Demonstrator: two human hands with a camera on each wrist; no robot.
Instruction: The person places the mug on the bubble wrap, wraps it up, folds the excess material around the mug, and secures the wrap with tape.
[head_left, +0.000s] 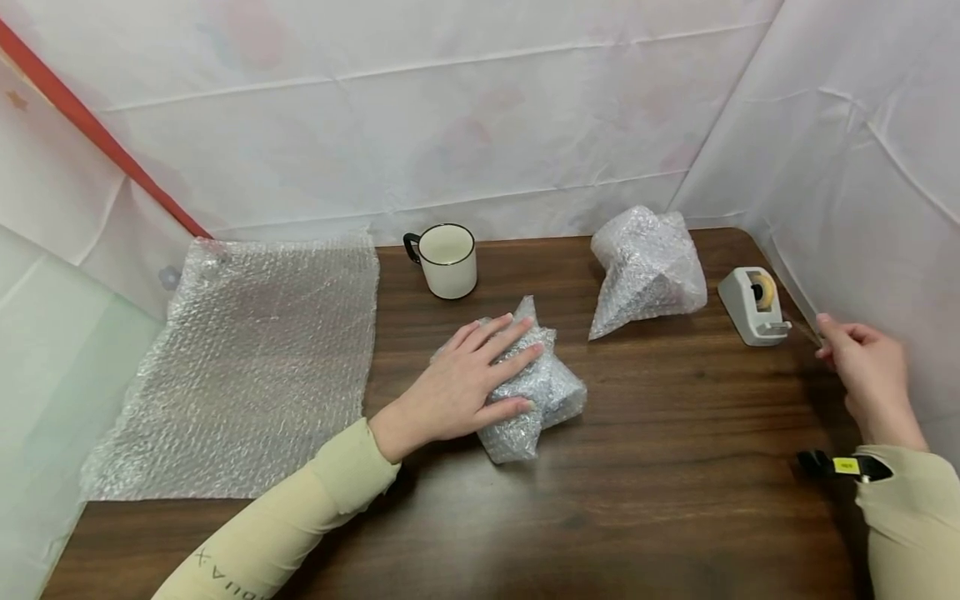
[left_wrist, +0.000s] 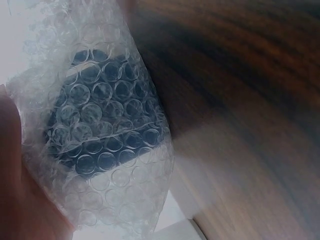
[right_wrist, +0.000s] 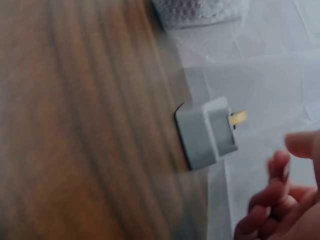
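Observation:
My left hand point(head_left: 468, 379) rests with spread fingers on a bubble-wrapped bundle point(head_left: 558, 392) in the middle of the table. Through the bubble wrap point(left_wrist: 120, 185) in the left wrist view, something dark blue shows; its kind is hidden. At the right edge, my right hand point(head_left: 873, 375) is held beside a white tape dispenser point(head_left: 761, 321). A thin strip of tape point(head_left: 808, 332) shows at its thumb and fingertips, which appear to pinch it. In the right wrist view, a short yellowish tape end point(right_wrist: 239, 118) sticks out from the dispenser.
A flat sheet of bubble wrap point(head_left: 262, 358) covers the left side of the table point(head_left: 637, 500). A white mug point(head_left: 450, 267) with a black rim and handle stands at the back. Another bubble-wrapped bundle point(head_left: 648, 271) sits at the back right. White cloth point(head_left: 525, 125) hangs behind.

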